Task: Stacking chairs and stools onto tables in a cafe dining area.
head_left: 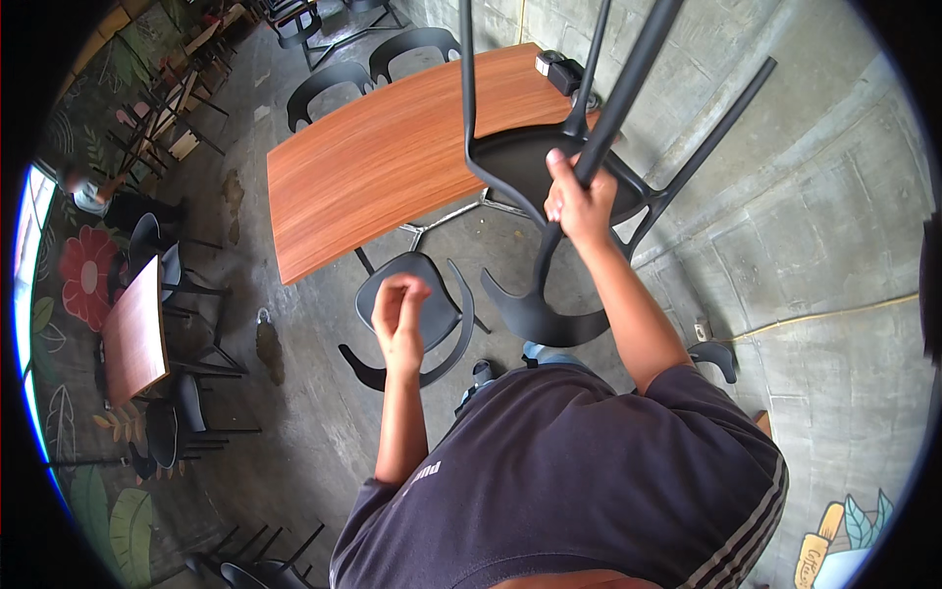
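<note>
My right hand is wrapped around one leg of a black chair. That chair is upside down, its legs pointing up and its curved backrest hanging low near my legs. Its seat overlaps the near right part of a brown wood-topped table in view; whether they touch I cannot tell. My left hand is raised, loosely curled and slightly blurred, with nothing visible in it. Below it a second black chair stands upright at the table's near side.
Two black chairs line the table's far side. Small black items sit at its wall end. A concrete wall rises at right, with a yellow cable. Another table with chairs stands left, near a person.
</note>
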### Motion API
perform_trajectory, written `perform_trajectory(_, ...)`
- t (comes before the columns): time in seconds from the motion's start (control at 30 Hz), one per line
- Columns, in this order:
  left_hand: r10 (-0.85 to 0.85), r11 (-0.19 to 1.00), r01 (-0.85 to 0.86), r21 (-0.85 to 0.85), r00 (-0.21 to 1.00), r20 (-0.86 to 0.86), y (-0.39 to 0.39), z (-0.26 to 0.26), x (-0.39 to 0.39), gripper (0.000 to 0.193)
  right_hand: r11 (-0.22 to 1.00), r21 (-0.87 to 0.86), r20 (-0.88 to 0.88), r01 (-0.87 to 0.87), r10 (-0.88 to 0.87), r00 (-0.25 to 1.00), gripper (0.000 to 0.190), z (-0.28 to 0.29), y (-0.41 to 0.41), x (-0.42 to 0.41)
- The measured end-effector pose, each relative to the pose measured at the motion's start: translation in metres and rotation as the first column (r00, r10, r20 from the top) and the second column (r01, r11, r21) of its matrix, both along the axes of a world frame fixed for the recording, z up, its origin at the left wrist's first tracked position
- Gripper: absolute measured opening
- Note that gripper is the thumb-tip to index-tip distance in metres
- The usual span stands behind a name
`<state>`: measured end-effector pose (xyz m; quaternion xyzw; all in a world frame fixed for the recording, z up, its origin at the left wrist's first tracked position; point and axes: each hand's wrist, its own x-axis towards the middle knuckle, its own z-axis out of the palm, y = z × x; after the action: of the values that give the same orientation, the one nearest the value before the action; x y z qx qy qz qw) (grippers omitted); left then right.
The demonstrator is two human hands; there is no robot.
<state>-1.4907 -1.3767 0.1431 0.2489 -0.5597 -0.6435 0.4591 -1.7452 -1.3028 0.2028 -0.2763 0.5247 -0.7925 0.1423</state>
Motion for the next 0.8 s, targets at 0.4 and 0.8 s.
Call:
perform_trajectory(0.4, -0.368, 0.925, 0.374, -0.064, 0.925, 0.093, 0.025, 0.102, -0.272, 0.029, 0.987, 0.142, -0.462, 0.072, 0.002, 0.887, 0.012, -0.069, -0.001, -0.073)
perform_trajectory(0.8, -0.154, 0.985, 0.145, 0.089, 0.982, 0.109, 0.006, 0.041, -0.344, 0.027, 0.843, 0.36, -0.203, -0.4, 0.489, 0.848, 0.024, -0.116, 0.001, -0.147)
